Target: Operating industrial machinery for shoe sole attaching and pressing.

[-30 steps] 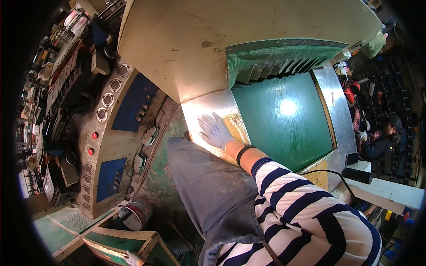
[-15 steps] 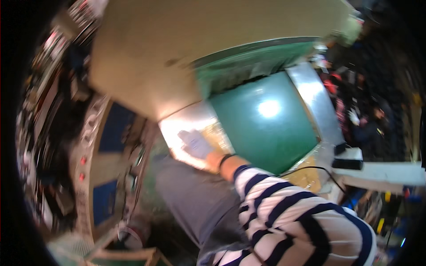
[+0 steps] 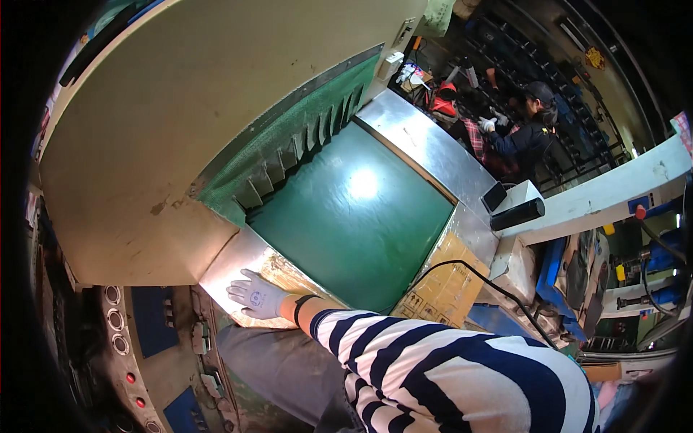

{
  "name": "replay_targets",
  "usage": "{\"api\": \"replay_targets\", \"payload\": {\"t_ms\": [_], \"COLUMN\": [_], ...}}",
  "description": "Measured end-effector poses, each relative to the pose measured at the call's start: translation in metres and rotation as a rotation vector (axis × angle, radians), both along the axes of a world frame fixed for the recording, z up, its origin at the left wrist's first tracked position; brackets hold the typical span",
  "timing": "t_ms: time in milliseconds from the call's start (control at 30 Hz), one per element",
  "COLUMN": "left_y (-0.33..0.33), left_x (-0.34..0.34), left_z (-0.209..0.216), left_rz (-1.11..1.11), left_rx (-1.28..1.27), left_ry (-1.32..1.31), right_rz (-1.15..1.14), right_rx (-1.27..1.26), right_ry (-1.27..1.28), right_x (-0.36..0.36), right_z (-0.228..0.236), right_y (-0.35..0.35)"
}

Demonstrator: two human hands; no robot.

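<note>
My right hand (image 3: 258, 296), in a pale grey glove, lies flat with its fingers spread on a shiny metal ledge (image 3: 219, 268). Nothing shows in its grip. Beside it, clear tape covers brown cardboard (image 3: 287, 272) along the ledge. A green conveyor belt (image 3: 354, 224) with a bright reflection runs past the ledge, and no items lie on its visible part. The belt passes under a green strip curtain (image 3: 299, 141) in a large beige machine housing (image 3: 180, 108). My left hand is out of view.
A metal side plate (image 3: 426, 137) borders the belt's far side. Taped cardboard (image 3: 444, 285) and a black cable (image 3: 498, 294) lie at the near right. A control panel (image 3: 141, 361) with red buttons stands at lower left. A co-worker (image 3: 530, 141) with gloved hands is at upper right.
The view has turned and become sharper, so the belt and housing sit at another angle. My right hand stays flat on the ledge.
</note>
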State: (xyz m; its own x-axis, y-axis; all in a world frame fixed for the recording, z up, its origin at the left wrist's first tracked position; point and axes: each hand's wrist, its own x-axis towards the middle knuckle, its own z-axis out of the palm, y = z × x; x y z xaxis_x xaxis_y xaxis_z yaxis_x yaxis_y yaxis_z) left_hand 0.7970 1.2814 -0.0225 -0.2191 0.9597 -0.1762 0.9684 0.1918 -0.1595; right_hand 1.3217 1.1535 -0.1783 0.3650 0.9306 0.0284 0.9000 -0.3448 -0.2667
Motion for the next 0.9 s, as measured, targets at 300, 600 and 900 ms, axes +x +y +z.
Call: {"api": "replay_targets", "payload": {"t_ms": [300,600,900], "left_y": [0.002,0.003,0.000], "left_x": [-0.004,-0.008,-0.022], "left_z": [-0.001,-0.002,0.003], "left_rz": [0.020,0.028,0.051], "left_rx": [0.003,0.003,0.015], "left_ry": [0.002,0.010,0.024], "right_rz": [0.007,0.006,0.018], "right_rx": [0.009,0.035,0.004], "right_ry": [-0.028,-0.006,-0.019], "right_x": [0.001,0.002,0.001], "right_z": [0.004,0.008,0.004], "right_y": [0.000,-0.001,0.000]}}
